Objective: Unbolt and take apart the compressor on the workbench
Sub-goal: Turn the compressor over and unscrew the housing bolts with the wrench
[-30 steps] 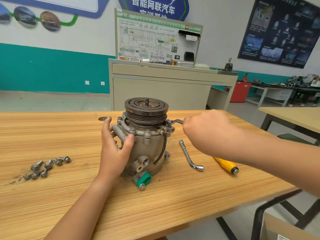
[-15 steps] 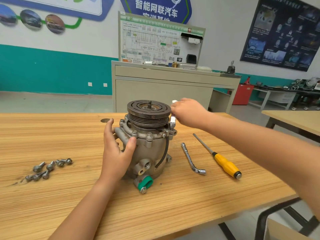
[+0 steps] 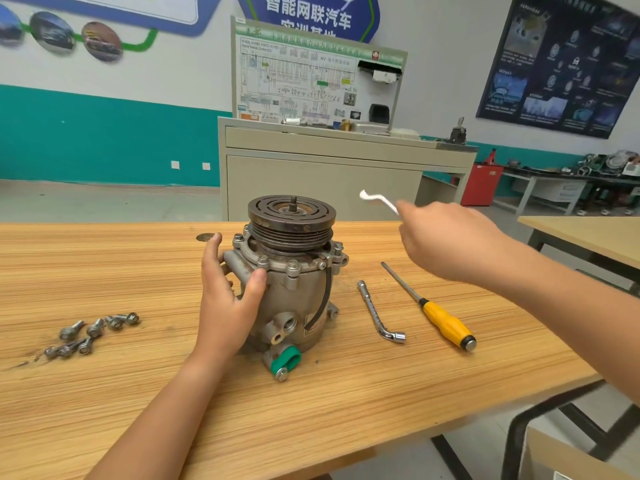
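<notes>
The grey compressor (image 3: 298, 299) stands upright on the wooden workbench (image 3: 138, 393), its dark pulley (image 3: 292, 216) on top and several bolts still in the flange below it. My left hand (image 3: 228, 299) grips the housing's left side, thumb in front and fingers behind. My right hand (image 3: 446, 240) hovers to the right of the pulley, above the bench, and holds a small bent wrench (image 3: 377, 199) whose tip points up and left, clear of the compressor. A green clip (image 3: 285, 363) sits at the compressor's base.
Several removed bolts (image 3: 90, 332) lie in a cluster at the left of the bench. An L-shaped socket wrench (image 3: 379, 311) and a yellow-handled screwdriver (image 3: 440, 317) lie to the right of the compressor. A beige training cabinet (image 3: 322, 174) stands behind, another table (image 3: 588, 237) at the right.
My right hand has lifted the small wrench off the flange at the compressor's right side and moved it up and to the right. My left hand has stayed on the housing.
</notes>
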`<state>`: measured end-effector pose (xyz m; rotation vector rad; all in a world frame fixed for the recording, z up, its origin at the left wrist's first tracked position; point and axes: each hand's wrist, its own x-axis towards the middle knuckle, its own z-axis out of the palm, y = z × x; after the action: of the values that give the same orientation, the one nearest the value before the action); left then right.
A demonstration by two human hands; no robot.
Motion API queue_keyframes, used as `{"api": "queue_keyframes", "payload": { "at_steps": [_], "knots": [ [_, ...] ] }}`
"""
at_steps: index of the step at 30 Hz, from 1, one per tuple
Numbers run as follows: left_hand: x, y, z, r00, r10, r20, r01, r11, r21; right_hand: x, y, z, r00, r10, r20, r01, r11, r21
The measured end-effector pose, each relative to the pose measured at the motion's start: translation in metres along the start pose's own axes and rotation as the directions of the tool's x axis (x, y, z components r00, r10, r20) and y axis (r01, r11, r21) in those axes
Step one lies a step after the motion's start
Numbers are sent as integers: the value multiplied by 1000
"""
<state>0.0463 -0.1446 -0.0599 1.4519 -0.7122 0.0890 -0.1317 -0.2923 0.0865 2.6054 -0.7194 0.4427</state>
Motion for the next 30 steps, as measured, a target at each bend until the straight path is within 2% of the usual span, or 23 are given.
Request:
{"api": "queue_keyframes", "payload": {
  "at_steps": [3,7,15,19,22,25,28,30],
  "knots": [
    [0,1,0,1000,4,-2,-4,1000,8,-17,-17,-13,983,-83,163,100,990,-101],
    [-1,2,0,1000,6,-4,-6,1000,9,-17,-33,-19,949,-146,281,203,961,-186],
    [-1,2,0,1000,-10,-1,10,1000,-4,-11,-42,-24,902,-255,348,389,829,-401],
    [-1,2,0,1000,-12,1,12,1000,-5,4,-25,-18,902,-281,328,402,824,-400],
    [-1,1,0,1000,-3,0,3,1000,2,24,-15,-7,909,-247,337,380,823,-422],
    [-1,0,0,1000,-7,-1,7,1000,1,53,-17,16,936,-260,236,335,865,-373],
    [0,0,0,1000,-5,1,5,1000,3,76,-20,46,915,-403,31,399,886,-239],
    [-1,1,0,1000,-5,1,5,1000,3,80,-22,56,903,-425,-66,412,898,-154]
  ]
}}
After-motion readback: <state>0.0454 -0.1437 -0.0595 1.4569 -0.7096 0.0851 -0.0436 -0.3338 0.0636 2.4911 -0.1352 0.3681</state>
